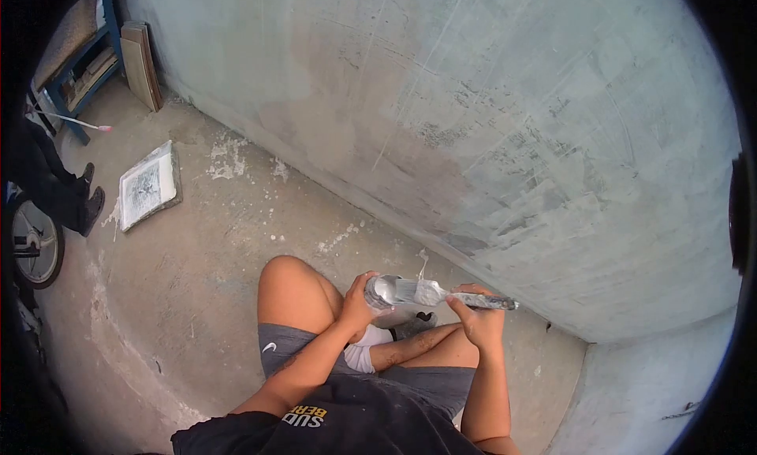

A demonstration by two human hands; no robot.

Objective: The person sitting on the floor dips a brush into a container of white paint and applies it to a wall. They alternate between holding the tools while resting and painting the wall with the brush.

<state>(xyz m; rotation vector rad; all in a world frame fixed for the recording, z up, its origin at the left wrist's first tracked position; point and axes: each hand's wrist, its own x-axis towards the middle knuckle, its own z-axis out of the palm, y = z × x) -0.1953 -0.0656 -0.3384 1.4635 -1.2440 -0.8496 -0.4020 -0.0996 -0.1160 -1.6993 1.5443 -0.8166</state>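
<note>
My left hand (359,299) is wrapped round a small round container (382,292) smeared with white-grey paint or paste, held above my crossed legs. In my right hand (478,313) is a paint-covered brush (430,292), its handle pointing right and its head towards the container. The bristle end lies at the container's mouth; whether it touches the contents I cannot tell. Beyond both hands rises a grey-green wall (441,139) with patchy, scratched areas.
A paint tray (148,185) lies on the stained floor (213,297) at the left. Behind it, boards (140,67) lean beside a blue shelf (98,76). A person in dark trousers (55,175) stands at the far left, near a wheel (39,242).
</note>
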